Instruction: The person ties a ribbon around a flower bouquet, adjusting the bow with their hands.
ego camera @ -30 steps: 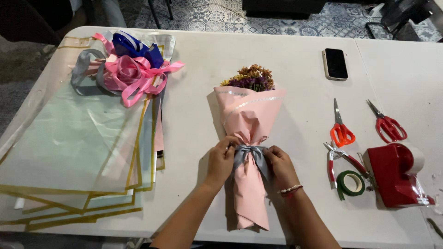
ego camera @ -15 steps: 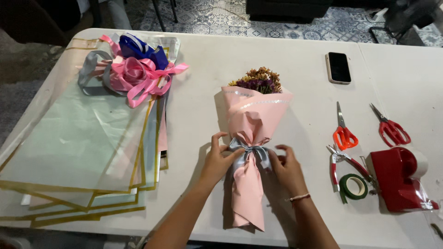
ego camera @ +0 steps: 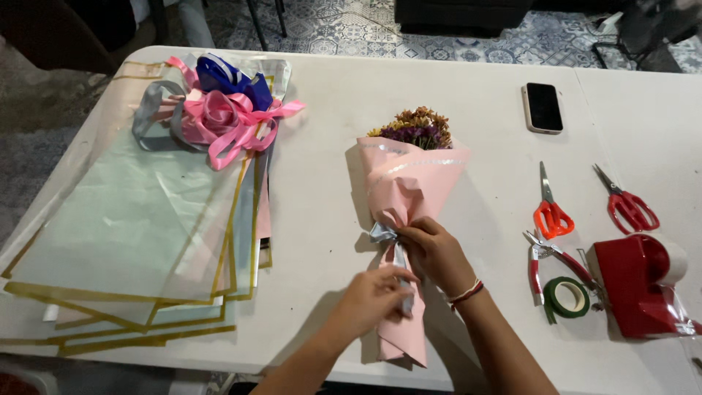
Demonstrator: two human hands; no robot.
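Down at six o'clock, both forearms reach in over the table edge. The right hand (ego camera: 433,252) pinches the grey ribbon (ego camera: 385,235) at the neck of the pink-wrapped bouquet (ego camera: 409,183), fingers closed on it; the left hand (ego camera: 376,296) grips the ribbon's tail lower on the stem wrap. The bouquet lies mid-table on the white table (ego camera: 329,110), flowers toward twelve. Patterned floor tiles (ego camera: 351,25) show beyond. At nine o'clock lie wrapping sheets (ego camera: 124,234) with ribbon bows (ego camera: 219,110); at three, orange scissors (ego camera: 550,216), red scissors (ego camera: 629,208), green tape (ego camera: 565,298), a red dispenser (ego camera: 636,285); a phone (ego camera: 543,107) at one.
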